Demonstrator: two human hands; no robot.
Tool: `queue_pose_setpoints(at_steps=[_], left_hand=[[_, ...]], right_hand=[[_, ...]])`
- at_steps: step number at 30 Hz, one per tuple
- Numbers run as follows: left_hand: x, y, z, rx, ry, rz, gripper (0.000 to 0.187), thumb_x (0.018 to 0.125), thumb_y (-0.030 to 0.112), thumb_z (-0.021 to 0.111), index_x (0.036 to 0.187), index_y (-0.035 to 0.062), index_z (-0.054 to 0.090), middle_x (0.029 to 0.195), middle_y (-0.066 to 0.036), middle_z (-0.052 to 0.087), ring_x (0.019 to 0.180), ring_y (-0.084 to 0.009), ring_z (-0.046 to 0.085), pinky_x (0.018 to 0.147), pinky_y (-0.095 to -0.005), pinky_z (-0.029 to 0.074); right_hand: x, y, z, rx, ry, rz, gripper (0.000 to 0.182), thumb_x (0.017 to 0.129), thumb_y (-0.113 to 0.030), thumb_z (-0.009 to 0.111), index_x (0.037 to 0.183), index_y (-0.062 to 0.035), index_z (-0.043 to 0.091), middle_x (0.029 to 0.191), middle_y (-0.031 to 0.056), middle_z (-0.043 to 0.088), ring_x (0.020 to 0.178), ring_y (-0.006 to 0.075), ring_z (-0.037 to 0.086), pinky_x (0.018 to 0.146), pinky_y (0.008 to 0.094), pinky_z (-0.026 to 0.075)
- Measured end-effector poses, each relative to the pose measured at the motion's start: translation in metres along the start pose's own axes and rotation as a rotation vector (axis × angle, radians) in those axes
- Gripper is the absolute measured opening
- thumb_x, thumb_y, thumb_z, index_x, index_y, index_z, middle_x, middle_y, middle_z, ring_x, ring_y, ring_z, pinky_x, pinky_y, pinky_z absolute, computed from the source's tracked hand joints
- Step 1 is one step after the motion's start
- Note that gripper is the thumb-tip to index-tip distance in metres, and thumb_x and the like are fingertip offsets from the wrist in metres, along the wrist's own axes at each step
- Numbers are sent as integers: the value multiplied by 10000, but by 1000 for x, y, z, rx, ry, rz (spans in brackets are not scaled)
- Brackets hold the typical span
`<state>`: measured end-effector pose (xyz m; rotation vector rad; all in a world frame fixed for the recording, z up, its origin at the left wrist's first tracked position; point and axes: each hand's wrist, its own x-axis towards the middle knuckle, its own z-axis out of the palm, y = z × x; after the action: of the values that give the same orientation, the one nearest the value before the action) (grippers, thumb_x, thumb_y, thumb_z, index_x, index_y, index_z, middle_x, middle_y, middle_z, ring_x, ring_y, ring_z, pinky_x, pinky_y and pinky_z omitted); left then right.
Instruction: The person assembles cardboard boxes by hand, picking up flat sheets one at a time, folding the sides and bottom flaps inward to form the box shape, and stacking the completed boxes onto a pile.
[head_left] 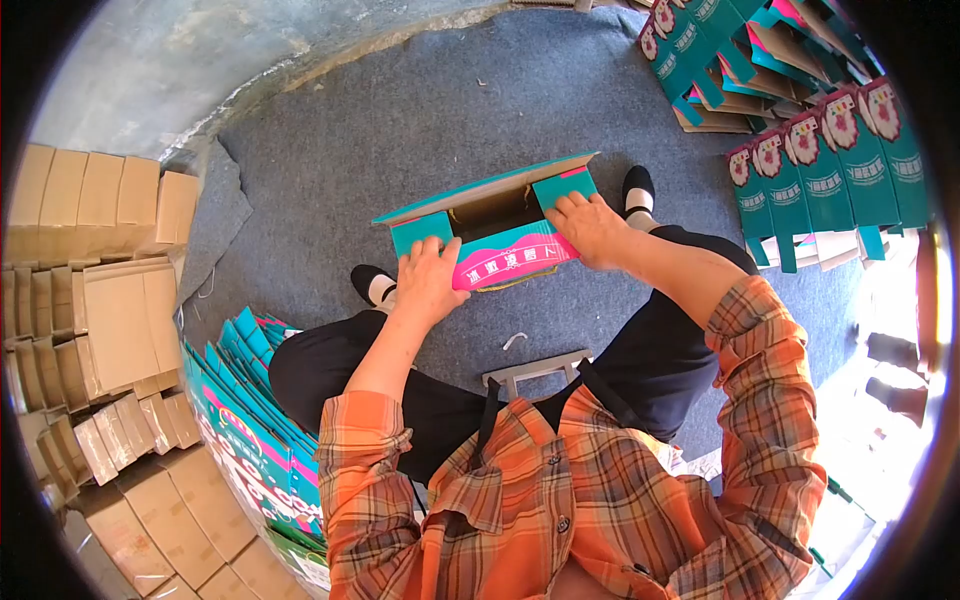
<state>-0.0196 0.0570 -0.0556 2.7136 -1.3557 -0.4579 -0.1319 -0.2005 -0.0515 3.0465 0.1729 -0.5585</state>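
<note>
Between my knees is a teal and pink printed carton (512, 258), its top partly open onto a dark inside. A long back flap stands up along its far edge, and small teal flaps lie at both ends. My left hand (428, 277) grips the near left corner, fingers over the left end flap and thumb against the pink front panel. At the near right corner my right hand (592, 230) is closed, with its fingers on the right end flap. Yellow cord shows at the opening and below the front panel. The carton's underside is hidden.
Flat teal printed cartons (255, 440) lean beside my left leg. Brown cardboard boxes (125, 320) are stacked along the left. Several formed teal cartons (825, 180) stand in rows at the right. Grey carpet (420, 120) covers the floor; a metal frame (540, 372) lies between my legs.
</note>
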Motion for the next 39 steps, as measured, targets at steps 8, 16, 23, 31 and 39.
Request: queue_pose_setpoints(at_steps=[8, 16, 23, 31, 39], left_hand=[[-9, 12, 7, 109, 254, 141, 691, 707, 151, 755, 1346, 104, 495, 1197, -100, 524, 1097, -281, 512, 903, -413, 442], [-5, 7, 14, 60, 159, 137, 474, 805, 51, 550, 1277, 97, 562, 1225, -103, 520, 1101, -277, 524, 839, -385, 495], [-5, 12, 8, 20, 100, 142, 577, 746, 85, 690, 1304, 103, 542, 1247, -117, 513, 1138, -299, 507, 902, -406, 467], [14, -2, -20, -452, 249, 77, 543, 781, 106, 694, 1295, 43, 531, 1181, -184, 559, 1105, -360, 538, 950, -414, 436], [9, -9, -46, -597, 530, -1, 401, 844, 16, 599, 1245, 32, 585, 1069, -120, 610, 977, -216, 614, 809, -334, 509]], right_hand=[[-1, 7, 10, -21, 50, -37, 912, 669, -227, 783, 1439, -40, 333, 1236, 85, 515, 1159, 238, 489, 910, 379, 419], [8, -7, -1, -12, 68, -42, 968, 616, -349, 833, 1420, -70, 371, 1229, 51, 526, 1168, 211, 484, 884, 387, 430], [32, -40, 34, -51, 262, -82, 561, 785, -201, 656, 1315, -83, 518, 1122, 72, 569, 1014, 221, 544, 712, 397, 502], [42, -25, -12, -131, 173, -36, 465, 757, -225, 688, 1148, -8, 560, 1061, 113, 571, 996, 265, 545, 633, 519, 548], [39, 36, -61, 274, 40, 326, 571, 665, -279, 738, 1134, -9, 556, 1100, 180, 590, 1035, 322, 586, 835, 371, 523]])
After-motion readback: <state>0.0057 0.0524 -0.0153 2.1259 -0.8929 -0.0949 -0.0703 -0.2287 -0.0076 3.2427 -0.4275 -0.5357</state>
